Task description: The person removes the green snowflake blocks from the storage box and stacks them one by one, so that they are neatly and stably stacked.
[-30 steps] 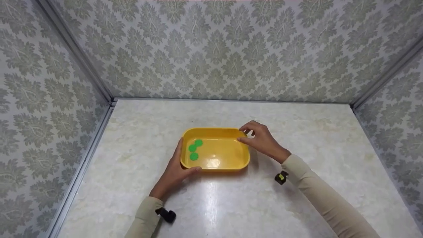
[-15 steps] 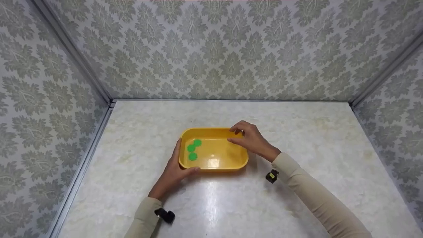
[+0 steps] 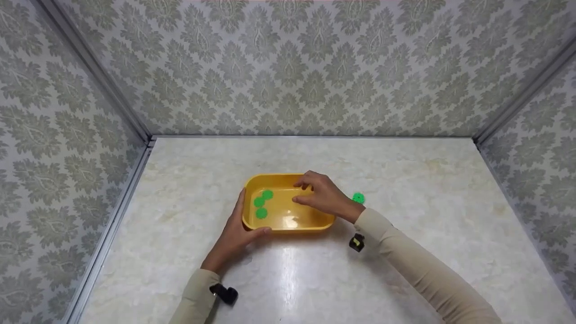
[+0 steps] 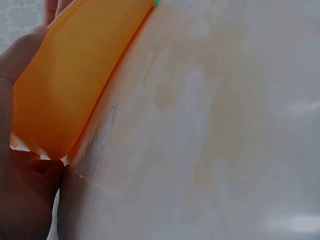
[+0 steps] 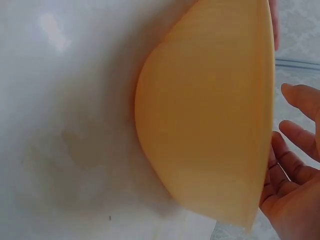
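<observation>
You're gripping the tray (image 3: 281, 217) with your left hand (image 3: 232, 230), hovering your right hand (image 3: 327, 197) over it, fingers parted and empty, apparently preparing a pick calling for lowering toward the discs (image 3: 261, 213) lying left of them.

Tub (image 3: 279, 217) on the counter (image 3: 427, 198)
Three discs (image 3: 259, 201) in its left end; a lone disc (image 3: 358, 197) to its right.

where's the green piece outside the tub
In the head view, the green piece lies on the table just right of the yellow tub, beside the wrist of the right hand.
</observation>
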`<state>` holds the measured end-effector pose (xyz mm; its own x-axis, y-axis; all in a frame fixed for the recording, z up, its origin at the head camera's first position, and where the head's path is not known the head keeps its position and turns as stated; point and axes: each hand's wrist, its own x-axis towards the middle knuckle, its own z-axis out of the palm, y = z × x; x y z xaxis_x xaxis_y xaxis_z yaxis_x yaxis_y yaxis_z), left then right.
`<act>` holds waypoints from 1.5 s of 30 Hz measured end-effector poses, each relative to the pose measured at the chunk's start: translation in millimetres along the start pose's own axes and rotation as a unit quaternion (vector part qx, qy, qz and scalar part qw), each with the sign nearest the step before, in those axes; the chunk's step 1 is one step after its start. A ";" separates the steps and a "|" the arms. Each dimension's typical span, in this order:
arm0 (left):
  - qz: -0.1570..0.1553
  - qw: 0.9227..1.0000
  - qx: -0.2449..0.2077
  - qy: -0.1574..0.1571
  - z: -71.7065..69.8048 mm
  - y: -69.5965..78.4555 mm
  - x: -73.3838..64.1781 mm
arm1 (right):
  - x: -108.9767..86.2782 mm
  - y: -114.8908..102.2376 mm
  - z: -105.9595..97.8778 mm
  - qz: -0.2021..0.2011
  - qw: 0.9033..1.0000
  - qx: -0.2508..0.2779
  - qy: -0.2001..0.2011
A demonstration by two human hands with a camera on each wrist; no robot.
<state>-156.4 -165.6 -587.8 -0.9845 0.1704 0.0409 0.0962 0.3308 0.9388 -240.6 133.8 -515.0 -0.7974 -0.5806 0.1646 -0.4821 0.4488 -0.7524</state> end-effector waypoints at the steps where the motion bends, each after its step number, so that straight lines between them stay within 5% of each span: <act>1: 0.000 1.000 0.000 0.000 -0.1 0.3 0.0 | 1.1 -1.4 2.1 -0.002 1.000 0.000 -0.005; 20: -0.002 1.000 0.004 -0.005 -1.0 1.3 -1.8 | 15.0 -10.6 32.8 -0.022 0.999 -0.005 -0.047; 45: 0.003 1.000 0.000 0.000 -1.3 1.1 -0.5 | 23.4 -13.0 62.5 0.009 0.998 -0.012 -0.065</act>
<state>-155.9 -166.4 -586.4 -0.9838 0.1730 0.0460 0.1020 0.3303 0.9383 -230.2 72.0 -541.2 -0.7526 -0.6552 0.0658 -0.4784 0.4753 -0.7384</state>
